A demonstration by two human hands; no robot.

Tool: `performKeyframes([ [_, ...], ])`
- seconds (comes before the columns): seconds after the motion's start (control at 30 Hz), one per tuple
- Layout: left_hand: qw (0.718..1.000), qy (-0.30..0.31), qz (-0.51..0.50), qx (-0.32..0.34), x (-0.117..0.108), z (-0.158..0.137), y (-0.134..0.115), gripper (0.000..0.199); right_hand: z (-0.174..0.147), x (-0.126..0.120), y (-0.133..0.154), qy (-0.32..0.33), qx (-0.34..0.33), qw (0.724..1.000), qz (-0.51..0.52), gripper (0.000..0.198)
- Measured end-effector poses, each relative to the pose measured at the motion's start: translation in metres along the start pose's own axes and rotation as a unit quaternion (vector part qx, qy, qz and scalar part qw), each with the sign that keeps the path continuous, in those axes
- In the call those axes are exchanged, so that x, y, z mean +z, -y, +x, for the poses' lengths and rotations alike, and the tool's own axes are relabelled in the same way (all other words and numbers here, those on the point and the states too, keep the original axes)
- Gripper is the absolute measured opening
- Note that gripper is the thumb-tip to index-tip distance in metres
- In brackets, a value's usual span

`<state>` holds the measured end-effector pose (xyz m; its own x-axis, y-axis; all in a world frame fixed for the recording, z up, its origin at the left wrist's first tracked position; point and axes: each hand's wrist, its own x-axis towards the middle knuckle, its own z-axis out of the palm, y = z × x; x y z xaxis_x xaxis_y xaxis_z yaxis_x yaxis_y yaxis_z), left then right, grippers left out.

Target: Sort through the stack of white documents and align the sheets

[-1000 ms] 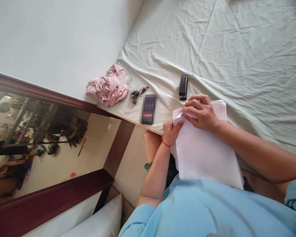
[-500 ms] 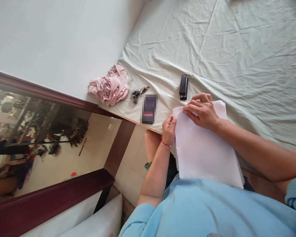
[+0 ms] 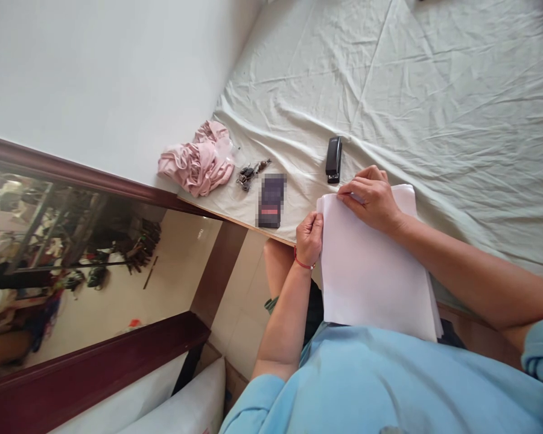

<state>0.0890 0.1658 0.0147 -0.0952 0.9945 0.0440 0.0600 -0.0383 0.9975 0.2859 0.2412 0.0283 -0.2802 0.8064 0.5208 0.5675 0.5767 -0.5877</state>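
A stack of white paper sheets (image 3: 371, 271) lies on the edge of a bed covered with a pale green sheet (image 3: 434, 90). My left hand (image 3: 308, 237), with a red string at the wrist, pinches the stack's left edge near the top corner. My right hand (image 3: 373, 197) rests on the top edge of the stack, fingers curled and pressing on the paper. A black stapler (image 3: 333, 159) lies on the sheet just beyond my right hand, not touched.
A blurred dark phone (image 3: 271, 200), a bunch of keys (image 3: 250, 173) and a crumpled pink cloth (image 3: 198, 161) lie at the bed's left edge. White wall stands beyond; a dark wooden door frame (image 3: 95, 181) and tiled floor lie to the left.
The lifted top-left paper corner has been laid flat. My left hand slid from under the corner to the stack's left edge; my right hand shifted slightly up along the top edge.
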Motion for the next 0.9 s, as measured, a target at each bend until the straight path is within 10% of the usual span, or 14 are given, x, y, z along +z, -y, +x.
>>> performKeyframes([
  [0.9, 0.997, -0.018, 0.073, 0.003, 0.0018, 0.001, -0.004, 0.06, -0.0021, 0.0048, 0.0044, -0.005, 0.019, 1.0, -0.01, 0.029],
])
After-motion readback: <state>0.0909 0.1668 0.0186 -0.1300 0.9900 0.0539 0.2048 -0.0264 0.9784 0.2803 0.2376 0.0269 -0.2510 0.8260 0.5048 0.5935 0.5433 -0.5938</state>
